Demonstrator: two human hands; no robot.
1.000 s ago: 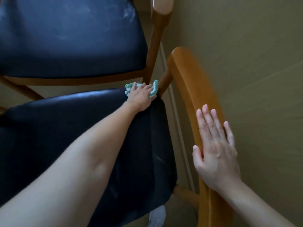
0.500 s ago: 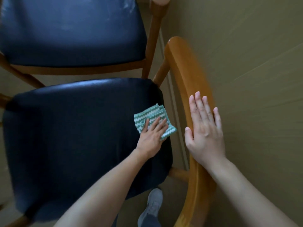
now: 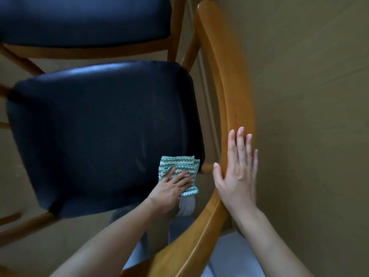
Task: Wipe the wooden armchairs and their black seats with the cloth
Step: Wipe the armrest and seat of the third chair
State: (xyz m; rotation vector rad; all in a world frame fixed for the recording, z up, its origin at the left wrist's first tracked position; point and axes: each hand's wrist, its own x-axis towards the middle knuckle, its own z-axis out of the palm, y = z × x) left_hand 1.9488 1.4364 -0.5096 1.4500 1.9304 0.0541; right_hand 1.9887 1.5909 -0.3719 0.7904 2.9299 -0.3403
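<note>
Left hand (image 3: 169, 189) has drawn cloth (image 3: 180, 165) to near corner of black seat (image 3: 99, 126).

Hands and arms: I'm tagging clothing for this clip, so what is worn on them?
The left hand and right hand are ungloved; no rings, watch or bracelet visible. The left forearm and right forearm show no sleeve up to the frame edge.

Two wooden armchairs: the nearer armchair (image 3: 225, 76) and the farther armchair (image 3: 89, 50). Two black seats: the nearer seat (image 3: 99, 126) and the farther seat (image 3: 79, 17). One green-and-white cloth (image 3: 179, 162). Two hands: left hand (image 3: 169, 188) and right hand (image 3: 237, 176). One grey shoe (image 3: 187, 205).
</note>
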